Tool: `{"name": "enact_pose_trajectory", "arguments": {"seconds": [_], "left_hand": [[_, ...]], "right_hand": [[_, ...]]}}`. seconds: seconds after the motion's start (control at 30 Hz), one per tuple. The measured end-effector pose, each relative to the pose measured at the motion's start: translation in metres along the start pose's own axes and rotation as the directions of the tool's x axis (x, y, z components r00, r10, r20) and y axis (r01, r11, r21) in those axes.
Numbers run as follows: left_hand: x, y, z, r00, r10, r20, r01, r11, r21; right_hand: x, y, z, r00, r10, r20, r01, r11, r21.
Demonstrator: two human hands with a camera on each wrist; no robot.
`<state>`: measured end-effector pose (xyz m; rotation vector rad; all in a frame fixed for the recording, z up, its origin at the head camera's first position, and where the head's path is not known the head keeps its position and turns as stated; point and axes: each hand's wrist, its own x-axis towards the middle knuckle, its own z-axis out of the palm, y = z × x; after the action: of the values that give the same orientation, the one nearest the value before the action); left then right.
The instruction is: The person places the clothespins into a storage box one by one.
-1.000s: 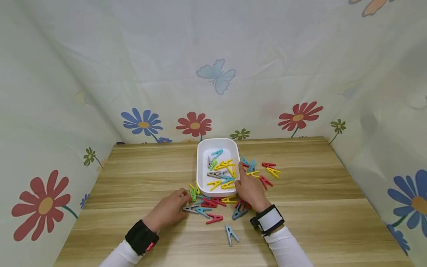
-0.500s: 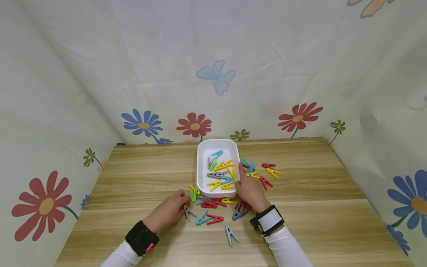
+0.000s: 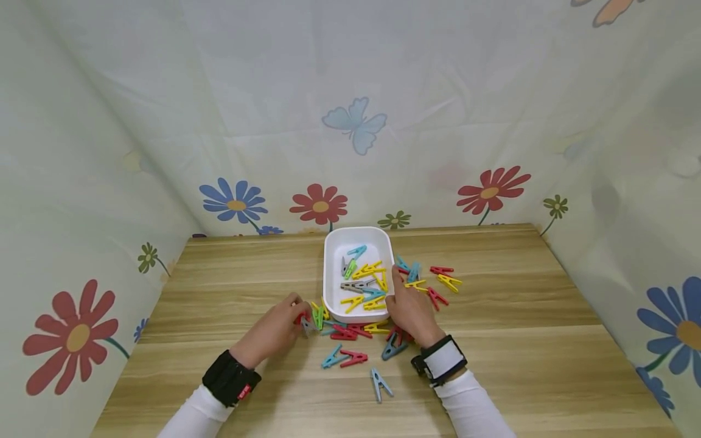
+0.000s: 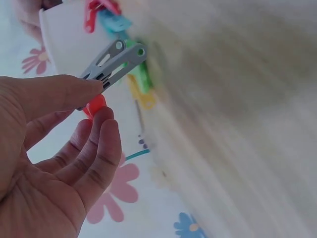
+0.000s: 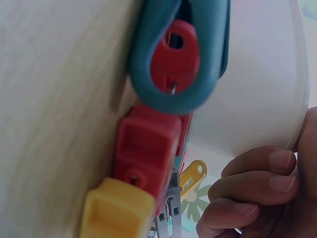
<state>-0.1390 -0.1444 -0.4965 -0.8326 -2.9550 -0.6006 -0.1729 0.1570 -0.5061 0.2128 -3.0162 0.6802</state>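
Observation:
My left hand (image 3: 274, 328) pinches a grey clothespin (image 4: 116, 62) between thumb and fingers, just left of the white tray's near corner. A red clothespin (image 4: 94, 105), mostly hidden by the fingers, is held against it. My right hand (image 3: 412, 310) grips the right rim of the white tray (image 3: 358, 319), thumb at the rim and curled fingers (image 5: 257, 191) against the outer wall. Several yellow, teal, grey and green clothespins lie inside, among them a green clothespin (image 3: 350, 269). Beside my left fingertips stands another green clothespin (image 3: 317, 317).
Red clothespins (image 3: 353, 358) and a teal clothespin (image 3: 331, 357) lie in front of the tray. Nearer sits a light blue clothespin (image 3: 380, 385). More lie to the right, including a yellow clothespin (image 3: 449, 283). A flowered cloth (image 3: 263, 140) hangs behind the wooden table (image 3: 520, 365).
My left hand has picked the grey clothespin off the table and shifted it slightly away from me, with the red one showing in its fingers. My right hand stays at the tray.

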Motion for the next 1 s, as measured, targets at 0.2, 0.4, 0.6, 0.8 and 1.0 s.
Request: {"name": "enact_pose_trajectory", "arguments": {"seconds": [0.2, 0.4, 0.6, 0.8, 1.0], "left_hand": [[0.012, 0.006, -0.013, 1.0, -0.001, -0.026, 0.001, 1.0, -0.001], [0.023, 0.013, -0.025, 0.999, 0.014, -0.048, -0.013, 1.0, 0.013], [0.044, 0.031, -0.04, 0.993, 0.067, -0.093, -0.063, 0.997, 0.038], [0.076, 0.053, -0.055, 0.99, 0.093, -0.103, -0.09, 0.996, 0.028], [0.107, 0.062, -0.056, 0.982, 0.158, -0.105, -0.15, 0.985, 0.082]], "right_hand": [[0.0, 0.001, -0.001, 1.0, 0.004, 0.005, -0.004, 1.0, 0.002], [0.001, 0.002, -0.001, 1.0, 0.01, 0.008, -0.01, 1.0, 0.009], [0.0, 0.003, -0.002, 1.0, -0.003, -0.005, 0.003, 1.0, 0.001], [-0.001, 0.003, -0.001, 1.0, 0.01, 0.01, -0.01, 1.0, 0.013], [0.0, 0.0, -0.002, 1.0, 0.007, 0.01, -0.007, 1.0, 0.017]]}}
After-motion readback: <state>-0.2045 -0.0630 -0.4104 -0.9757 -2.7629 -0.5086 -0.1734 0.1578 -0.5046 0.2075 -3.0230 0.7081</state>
